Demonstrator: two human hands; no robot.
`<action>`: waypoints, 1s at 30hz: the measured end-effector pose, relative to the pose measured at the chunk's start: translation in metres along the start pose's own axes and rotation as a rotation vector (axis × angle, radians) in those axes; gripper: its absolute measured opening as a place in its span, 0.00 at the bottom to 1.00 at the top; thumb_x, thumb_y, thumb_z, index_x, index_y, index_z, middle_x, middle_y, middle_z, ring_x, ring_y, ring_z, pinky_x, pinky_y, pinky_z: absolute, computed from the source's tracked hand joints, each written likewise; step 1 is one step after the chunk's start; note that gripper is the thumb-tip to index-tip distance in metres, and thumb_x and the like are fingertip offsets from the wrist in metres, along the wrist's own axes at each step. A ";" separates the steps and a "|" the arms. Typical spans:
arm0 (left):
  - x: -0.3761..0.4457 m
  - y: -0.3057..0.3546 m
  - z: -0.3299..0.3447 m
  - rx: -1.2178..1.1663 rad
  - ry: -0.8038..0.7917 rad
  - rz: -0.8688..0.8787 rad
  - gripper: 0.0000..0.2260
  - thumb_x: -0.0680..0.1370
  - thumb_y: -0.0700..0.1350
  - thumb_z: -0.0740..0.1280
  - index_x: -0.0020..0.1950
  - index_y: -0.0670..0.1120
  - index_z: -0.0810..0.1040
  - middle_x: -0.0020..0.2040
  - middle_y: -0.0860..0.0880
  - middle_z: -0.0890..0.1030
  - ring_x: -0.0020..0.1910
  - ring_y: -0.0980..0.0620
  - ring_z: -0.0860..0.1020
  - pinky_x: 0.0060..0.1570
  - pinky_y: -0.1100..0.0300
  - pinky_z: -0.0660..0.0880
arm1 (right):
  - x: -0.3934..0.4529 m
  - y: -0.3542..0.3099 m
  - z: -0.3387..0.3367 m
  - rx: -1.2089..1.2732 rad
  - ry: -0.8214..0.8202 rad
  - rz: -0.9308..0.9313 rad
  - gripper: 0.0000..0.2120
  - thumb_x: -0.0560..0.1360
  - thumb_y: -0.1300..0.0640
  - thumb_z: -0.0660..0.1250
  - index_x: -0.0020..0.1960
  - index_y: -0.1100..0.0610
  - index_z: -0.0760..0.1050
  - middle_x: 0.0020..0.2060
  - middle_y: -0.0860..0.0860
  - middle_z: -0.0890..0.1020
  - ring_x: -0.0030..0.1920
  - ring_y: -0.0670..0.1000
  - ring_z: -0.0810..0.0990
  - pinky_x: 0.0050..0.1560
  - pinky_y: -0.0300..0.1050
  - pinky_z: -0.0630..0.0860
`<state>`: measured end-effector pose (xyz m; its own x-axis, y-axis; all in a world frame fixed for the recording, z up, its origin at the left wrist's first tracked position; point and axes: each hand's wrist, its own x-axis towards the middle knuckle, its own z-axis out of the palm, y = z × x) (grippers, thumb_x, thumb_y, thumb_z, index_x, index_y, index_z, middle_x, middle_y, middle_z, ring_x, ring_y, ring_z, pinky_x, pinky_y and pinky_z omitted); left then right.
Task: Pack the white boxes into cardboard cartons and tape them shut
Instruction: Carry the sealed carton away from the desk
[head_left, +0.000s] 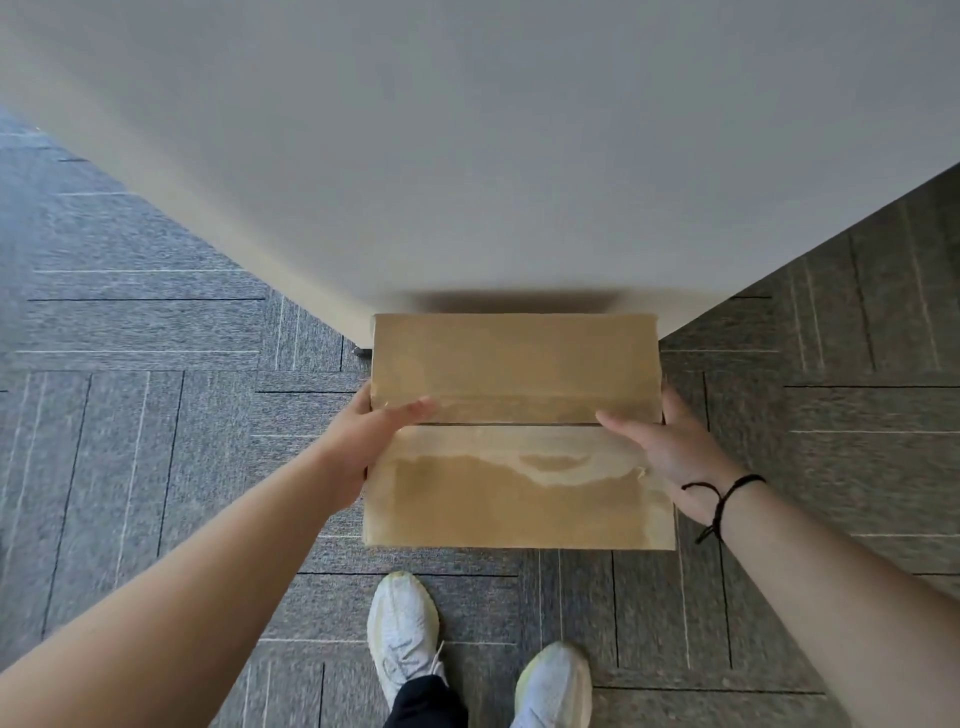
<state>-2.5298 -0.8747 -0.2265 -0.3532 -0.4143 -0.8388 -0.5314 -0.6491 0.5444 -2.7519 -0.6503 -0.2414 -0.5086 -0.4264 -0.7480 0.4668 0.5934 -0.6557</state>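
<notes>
**A:** What surface and room are shown?

**B:** A plain, smooth, pale grey counter fills the upper part of the view, seen from above. Its near corner points toward the person. Below it lies a grey carpet-tile floor with a woven texture and thin light and dark lines in a herringbone layout.

**A:** Where is the carton?

**B:** A closed rectangular brown cardboard carton is held at the counter's near corner, its far edge over the counter and casting a shadow there. Its two top flaps meet at a centre seam, covered with glossy clear tape that reflects light. Its contents are hidden.

**A:** And the hands?

**B:** They are apart. The left hand grips the carton's left side, thumb on top. The right hand grips the right side; a black cord bracelet circles that wrist. Two white knit trainers stand on the carpet below.
</notes>
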 end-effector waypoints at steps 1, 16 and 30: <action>0.000 -0.001 0.000 0.010 0.003 0.006 0.20 0.76 0.45 0.74 0.66 0.54 0.75 0.57 0.49 0.85 0.52 0.47 0.85 0.45 0.49 0.83 | 0.001 0.001 0.000 0.005 -0.005 -0.005 0.35 0.71 0.54 0.79 0.73 0.42 0.67 0.61 0.43 0.80 0.60 0.48 0.80 0.60 0.53 0.78; 0.018 0.018 0.001 0.036 0.043 0.128 0.25 0.75 0.34 0.74 0.69 0.50 0.74 0.58 0.48 0.84 0.55 0.47 0.83 0.53 0.51 0.81 | 0.027 -0.009 0.003 -0.067 0.005 -0.103 0.34 0.69 0.53 0.79 0.71 0.44 0.70 0.61 0.44 0.81 0.59 0.49 0.81 0.64 0.57 0.77; 0.012 0.010 0.002 0.307 0.276 0.167 0.31 0.71 0.55 0.78 0.70 0.50 0.72 0.58 0.53 0.80 0.56 0.48 0.82 0.60 0.46 0.79 | 0.026 -0.016 0.003 -0.238 0.067 -0.120 0.28 0.72 0.45 0.76 0.68 0.51 0.73 0.55 0.43 0.80 0.58 0.49 0.79 0.57 0.45 0.76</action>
<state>-2.5407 -0.8851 -0.2311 -0.2571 -0.6796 -0.6871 -0.7034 -0.3560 0.6152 -2.7705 -0.6724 -0.2509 -0.6002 -0.4619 -0.6530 0.2216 0.6884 -0.6907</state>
